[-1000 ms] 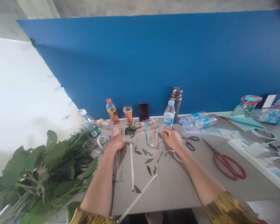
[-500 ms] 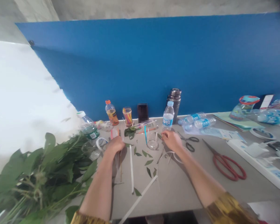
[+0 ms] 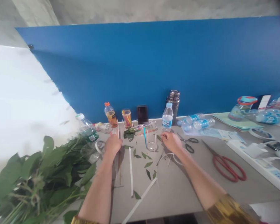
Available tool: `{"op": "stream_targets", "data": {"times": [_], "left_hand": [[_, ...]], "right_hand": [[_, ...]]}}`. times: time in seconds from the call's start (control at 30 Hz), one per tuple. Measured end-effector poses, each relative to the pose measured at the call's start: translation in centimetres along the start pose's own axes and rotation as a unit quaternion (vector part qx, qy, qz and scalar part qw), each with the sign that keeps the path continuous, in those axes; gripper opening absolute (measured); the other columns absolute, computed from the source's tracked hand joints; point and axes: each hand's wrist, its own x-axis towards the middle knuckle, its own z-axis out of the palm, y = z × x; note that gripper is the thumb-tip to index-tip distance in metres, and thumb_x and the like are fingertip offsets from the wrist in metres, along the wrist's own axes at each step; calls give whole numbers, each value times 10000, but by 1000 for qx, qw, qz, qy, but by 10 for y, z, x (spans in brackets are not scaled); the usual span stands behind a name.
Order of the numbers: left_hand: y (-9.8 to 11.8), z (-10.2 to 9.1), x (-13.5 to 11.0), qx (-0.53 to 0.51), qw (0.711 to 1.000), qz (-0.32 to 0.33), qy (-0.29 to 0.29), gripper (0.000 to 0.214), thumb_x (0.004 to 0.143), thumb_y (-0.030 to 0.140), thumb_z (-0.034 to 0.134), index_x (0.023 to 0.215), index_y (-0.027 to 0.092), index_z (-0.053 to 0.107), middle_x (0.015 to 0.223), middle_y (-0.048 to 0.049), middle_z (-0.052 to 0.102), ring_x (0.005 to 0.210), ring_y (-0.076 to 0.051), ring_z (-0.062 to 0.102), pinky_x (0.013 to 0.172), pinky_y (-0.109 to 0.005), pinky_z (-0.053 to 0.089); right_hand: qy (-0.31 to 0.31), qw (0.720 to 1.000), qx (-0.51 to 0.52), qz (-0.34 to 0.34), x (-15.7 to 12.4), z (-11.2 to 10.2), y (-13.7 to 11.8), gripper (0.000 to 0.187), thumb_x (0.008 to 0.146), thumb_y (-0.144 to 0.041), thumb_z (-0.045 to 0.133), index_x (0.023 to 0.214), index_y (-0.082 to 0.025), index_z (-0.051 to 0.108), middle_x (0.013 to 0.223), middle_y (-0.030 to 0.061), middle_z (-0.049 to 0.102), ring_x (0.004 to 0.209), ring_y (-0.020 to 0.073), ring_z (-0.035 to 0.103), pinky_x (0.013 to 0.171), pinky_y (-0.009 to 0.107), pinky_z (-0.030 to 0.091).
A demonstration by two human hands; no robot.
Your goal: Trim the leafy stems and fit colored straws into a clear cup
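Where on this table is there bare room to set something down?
Bare grey tabletop lies between the right forearm and the red-handled scissors. Crowded: the bottles along the back, and the leaves and white strips between the left hand and right hand.

From where I'm watching, a bunch of leafy green cuttings [image 3: 37, 177] lies past the left edge of the grey desk [image 3: 177, 196]. Along the back edge, against a blue wall [image 3: 130, 68], I see an orange-capped juice bottle [image 3: 111, 116], a dark steel vacuum flask [image 3: 173, 107] and an upright water bottle [image 3: 167, 119]. Near the right edge lie red-handled scissors [image 3: 227, 169] and a white power strip [image 3: 256, 161].
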Motion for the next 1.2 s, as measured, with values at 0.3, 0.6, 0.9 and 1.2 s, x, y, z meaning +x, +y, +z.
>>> {"op": "stream_targets", "data": {"times": [0.3,0.6,0.9,1.2], "left_hand": [[10,-1,-11,-26,998,51,-3,276,937,349,589,1172,212,638,1154,-162,755,1116,-332,704,844,-370,494],[47,-53,20,-67,985,87,135,239,979,264,493,1010,205,723,1024,-93,767,996,-255,715,831,-321,506],[76,-62,75,98,960,232,124,378,972,111,421,1209,218,695,1241,-107,648,1087,-215,675,834,-278,500],[87,-91,88,140,966,216,39,165,840,109,615,874,165,766,939,-137,753,909,-262,731,714,-283,476]], "right_hand": [[-4,1000,-8,2,0,-2,-1,217,948,-222,574,976,-270,783,928,13,810,890,198,705,679,262,386],[-30,999,-15,-3,-4,-2,-5,235,972,-245,541,1000,-234,774,935,37,795,868,187,686,674,267,343],[-34,999,-41,-8,-4,-3,-2,243,978,-244,521,997,-232,763,947,48,779,837,189,648,644,281,296],[-36,998,-55,-8,-4,-1,-4,223,981,-255,539,1007,-234,759,947,51,785,833,191,656,642,286,275]]}}
